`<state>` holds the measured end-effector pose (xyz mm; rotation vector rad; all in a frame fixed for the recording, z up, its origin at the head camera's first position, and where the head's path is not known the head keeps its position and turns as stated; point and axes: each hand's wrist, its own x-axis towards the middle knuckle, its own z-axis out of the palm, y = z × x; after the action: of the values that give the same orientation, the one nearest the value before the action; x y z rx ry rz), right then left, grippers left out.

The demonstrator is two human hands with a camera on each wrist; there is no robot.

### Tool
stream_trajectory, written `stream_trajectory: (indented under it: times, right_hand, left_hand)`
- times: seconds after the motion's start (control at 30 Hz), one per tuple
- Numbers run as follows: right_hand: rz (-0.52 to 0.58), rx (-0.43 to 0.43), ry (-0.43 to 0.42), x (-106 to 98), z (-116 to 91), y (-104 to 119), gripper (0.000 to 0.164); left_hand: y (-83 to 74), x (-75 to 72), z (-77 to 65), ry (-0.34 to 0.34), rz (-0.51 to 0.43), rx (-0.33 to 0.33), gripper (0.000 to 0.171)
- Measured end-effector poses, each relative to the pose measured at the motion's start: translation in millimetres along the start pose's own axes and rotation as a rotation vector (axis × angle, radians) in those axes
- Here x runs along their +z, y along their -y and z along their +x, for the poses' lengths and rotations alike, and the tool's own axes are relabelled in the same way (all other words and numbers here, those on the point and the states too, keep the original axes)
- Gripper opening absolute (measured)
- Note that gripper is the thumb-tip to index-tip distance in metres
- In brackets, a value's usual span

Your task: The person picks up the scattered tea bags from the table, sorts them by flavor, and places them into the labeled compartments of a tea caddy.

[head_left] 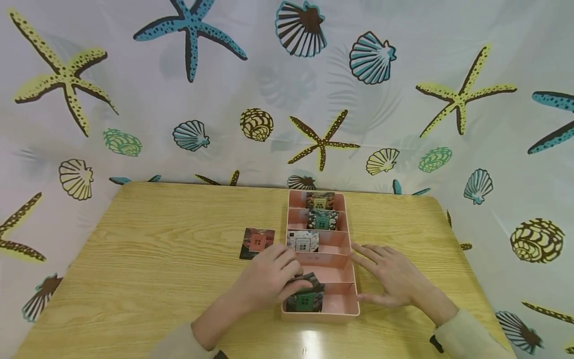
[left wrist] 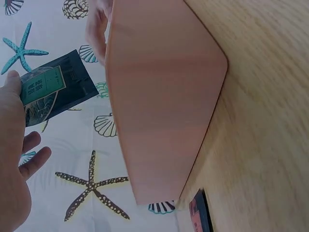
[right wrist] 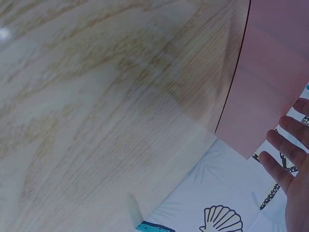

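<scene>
My left hand (head_left: pixel 268 278) pinches a dark tea sachet with a green label (left wrist: pixel 57 88) between thumb and fingers, over the near end of a pink divided box (head_left: pixel 320 315). Under it, in the nearest compartment, lies another green-labelled sachet (head_left: pixel 304 302) on the left side. In the left wrist view the held sachet shows above the box's rim, tilted. With its fingers spread, my right hand (head_left: pixel 393 274) rests its fingertips at the box's right rim. The right wrist view shows those straight fingers (right wrist: pixel 285 140) along the pink side wall.
Farther back in the box are a white sachet (head_left: pixel 303 242), a teal-labelled sachet (head_left: pixel 322 220) and a yellow-labelled sachet (head_left: pixel 320 201), each in its own compartment. A red-labelled sachet (head_left: pixel 257 243) lies left of the box on the wooden table (head_left: pixel 170 239). Behind hangs a shell-and-starfish curtain (head_left: pixel 224 99).
</scene>
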<state>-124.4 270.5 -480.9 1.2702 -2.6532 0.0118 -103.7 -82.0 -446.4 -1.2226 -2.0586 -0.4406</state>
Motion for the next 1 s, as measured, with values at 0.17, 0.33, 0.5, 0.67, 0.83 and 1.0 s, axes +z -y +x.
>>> stream_trajectory:
  times: [0.17,0.33,0.5,0.67,0.83,1.0]
  right_hand:
    - [0.003,0.007,0.009,0,0,0,0.087]
    - [0.002,0.009,0.011,2,0,0,0.087]
    - [0.003,0.011,0.01,1,0,0,0.086]
    - [0.004,0.01,0.008,1,0,0,0.086]
    - [0.014,0.012,0.013,-1,0,0,0.086]
    - [0.016,0.011,0.011,-1,0,1,0.087]
  left_hand:
    - [-7.8,16.9,-4.7,0.034,-0.077,0.005,0.04]
    - [-12.3,31.3,-13.6,0.074,-0.108,-0.007,0.035]
    - [-16.0,36.2,-18.6,0.173,-0.111,-0.045,0.031]
    - [-19.1,35.4,-20.7,0.317,-0.128,-0.112,0.029]
    - [-17.8,33.3,-22.1,0.378,-0.178,-0.161,0.027]
    - [-7.6,29.2,-24.8,0.342,-0.173,-0.153,0.025]
